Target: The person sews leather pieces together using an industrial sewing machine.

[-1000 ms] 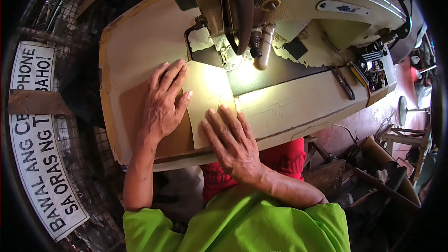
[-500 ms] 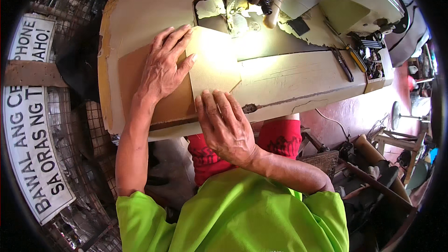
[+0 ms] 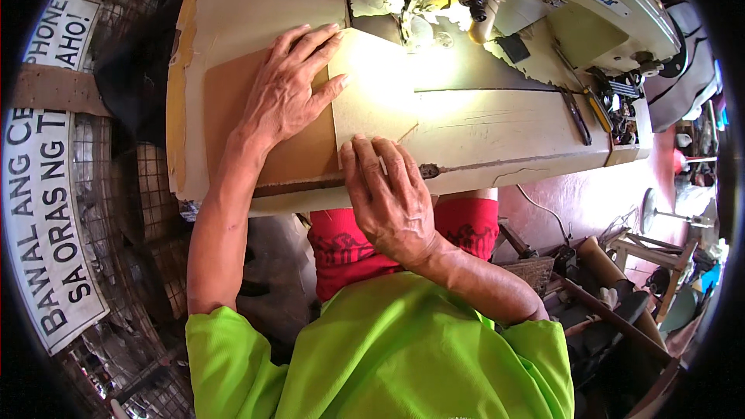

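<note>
A pale cream sheet [image 3: 372, 97] lies on the sewing machine's table, strongly lit toward the needle area of the sewing machine [image 3: 407, 19]. Under its left part is a brown sheet [image 3: 233, 112]. My left hand [image 3: 291, 93] rests flat across both sheets, fingers stretched toward the machine and thumb apart on the cream one. At the near edge, my right hand [image 3: 392, 198] lays its extended fingertips on the cream sheet's lower part. Neither hand is closed round anything. Glare washes out the cream sheet's far right outline.
A yellow-handled screwdriver [image 3: 597, 112] and dark scissors or pliers [image 3: 576, 116] lie at the table's right, beside a tray of small parts [image 3: 628, 120]. A dark square piece [image 3: 514, 48] sits under the machine arm. Wire mesh with a white sign [image 3: 54, 248] stands at left.
The whole view has shifted, so the table and machine appear slightly farther right and higher. Both hands keep nearly the same place on the sheets.
</note>
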### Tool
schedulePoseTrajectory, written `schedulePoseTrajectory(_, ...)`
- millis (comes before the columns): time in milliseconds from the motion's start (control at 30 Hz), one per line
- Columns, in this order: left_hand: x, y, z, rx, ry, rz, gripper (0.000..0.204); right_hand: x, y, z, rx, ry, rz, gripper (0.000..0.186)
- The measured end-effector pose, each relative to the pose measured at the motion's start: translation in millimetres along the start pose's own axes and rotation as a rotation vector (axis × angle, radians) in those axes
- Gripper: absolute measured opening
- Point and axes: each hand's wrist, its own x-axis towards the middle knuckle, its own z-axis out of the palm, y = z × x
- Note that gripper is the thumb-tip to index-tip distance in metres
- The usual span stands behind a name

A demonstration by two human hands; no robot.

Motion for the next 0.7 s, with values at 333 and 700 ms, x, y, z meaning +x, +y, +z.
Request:
schedulePoseTrajectory(333, -4.4, -0.5, -2.7, -0.026, 0.079, 0.023, 0.051, 42.7, 66.4, -23.6, 0.577, -0.287, -0.012, 0.036)
schedulePoseTrajectory(700, -4.0, -6.5, 7.9, -0.009, 0.12, 0.036, 0.046, 87.5, 62.9, -14.7, 0.392, -0.631, 0.051, 0.07)
